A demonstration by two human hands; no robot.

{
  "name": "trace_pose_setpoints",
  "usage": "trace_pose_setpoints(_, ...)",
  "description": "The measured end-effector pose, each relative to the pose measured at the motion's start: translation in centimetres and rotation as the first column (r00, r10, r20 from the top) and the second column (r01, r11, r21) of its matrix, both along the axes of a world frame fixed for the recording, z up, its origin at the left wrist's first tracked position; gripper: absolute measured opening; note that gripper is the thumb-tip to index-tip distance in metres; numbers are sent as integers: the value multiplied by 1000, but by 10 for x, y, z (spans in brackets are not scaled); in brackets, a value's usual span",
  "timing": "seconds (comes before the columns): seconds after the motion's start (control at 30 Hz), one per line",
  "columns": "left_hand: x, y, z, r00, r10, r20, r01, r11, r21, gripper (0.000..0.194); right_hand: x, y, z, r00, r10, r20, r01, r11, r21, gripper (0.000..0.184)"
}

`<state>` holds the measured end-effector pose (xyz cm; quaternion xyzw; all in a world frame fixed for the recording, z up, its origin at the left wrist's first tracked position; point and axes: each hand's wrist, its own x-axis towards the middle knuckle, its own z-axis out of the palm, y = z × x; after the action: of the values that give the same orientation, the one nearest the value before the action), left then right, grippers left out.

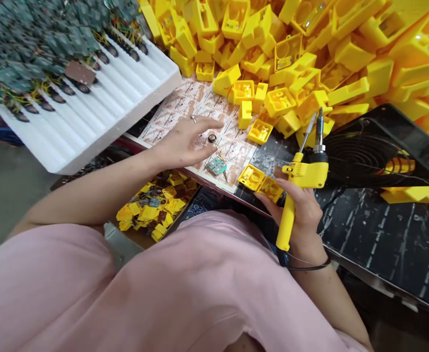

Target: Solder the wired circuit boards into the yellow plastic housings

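My left hand (185,143) is over the printed sheet, its fingers and thumb spread apart. Between the fingertips and thumb sits a small round dark part with a metallic rim (212,139); I cannot tell if the thumb touches it. A small green circuit board (216,166) with thin wires lies just below. My right hand (304,208) is closed around a yellow soldering gun (289,215), its metal tip pointing up and away. The thumb and fingers of that hand also reach an opened yellow plastic case (251,177), whose second half (271,188) lies against them.
Yellow plastic cases (280,100) are heaped across the back. At left, a white foam tray (126,102) bears many wired circuit boards (53,44). A black fan (379,146) stands at right. Below the table edge, a box holds yellow parts (151,205).
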<state>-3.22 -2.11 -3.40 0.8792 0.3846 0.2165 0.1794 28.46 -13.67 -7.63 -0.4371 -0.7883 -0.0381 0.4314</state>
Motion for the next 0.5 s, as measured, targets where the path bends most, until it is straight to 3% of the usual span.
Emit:
trace_pose_setpoints(0.1,13,-10,-7,992,92,-85,-92,996,5,40,2,-2,6,1000,-7,30,6,1000,22,52)
trace_pose_setpoints(0.27,59,-26,-20,954,222,-201,-185,964,188,25,4,-4,23,999,-12,46,9,996,87,30)
trace_pose_setpoints(0.37,69,-28,-24,951,230,-205,-201,967,156,20,14,-14,30,998,8,68,-12,998,61,17)
trace_pose_setpoints(0.43,66,-27,-25,968,195,-155,-182,979,96,25,23,-27,31,997,25,70,-24,1000,-15,26)
trace_pose_setpoints(0.5,61,-26,-23,986,142,-93,-140,990,25,25,32,-42,31,999,-39,0,38,988,-151,53)
